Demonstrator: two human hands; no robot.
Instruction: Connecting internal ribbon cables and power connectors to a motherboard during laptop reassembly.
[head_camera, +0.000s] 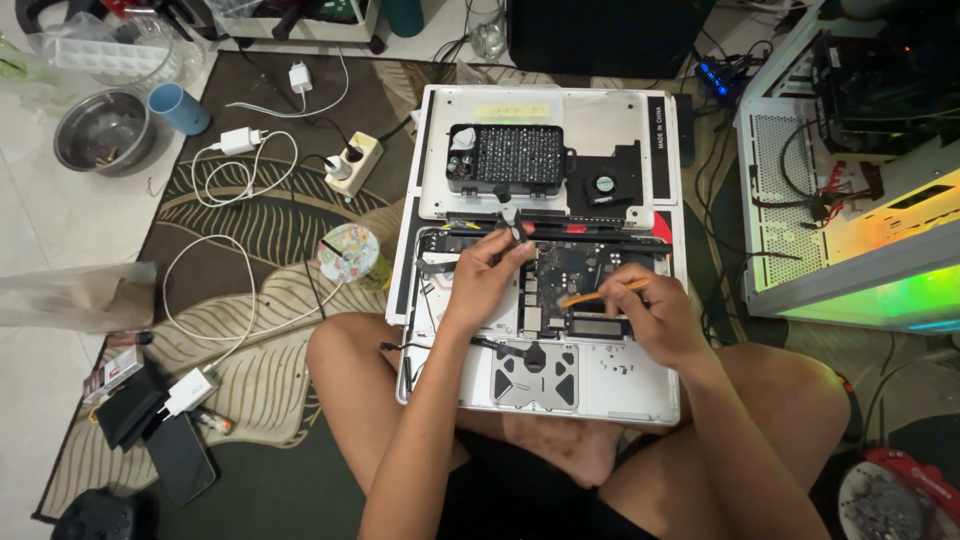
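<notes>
An opened silver laptop (610, 385) lies across my lap with its dark circuit board (575, 272) and trackpad underside (536, 376) exposed. My left hand (483, 277) pinches a small dark tool at the top edge of the board. My right hand (662, 318) holds a thin orange pry stick (600, 294) whose tip rests on the board. The removed bottom cover (600, 125) lies just beyond, carrying a black case of screwdriver bits (508, 160) and a small black fan (603, 186).
A patterned rug (250, 220) holds white chargers and cables (235, 145), a power strip (352, 162), a round tin (349, 252), a phone (180, 458). A metal bowl (102, 130) and blue cup (180, 108) sit far left. A lit white computer case (860, 200) stands at right.
</notes>
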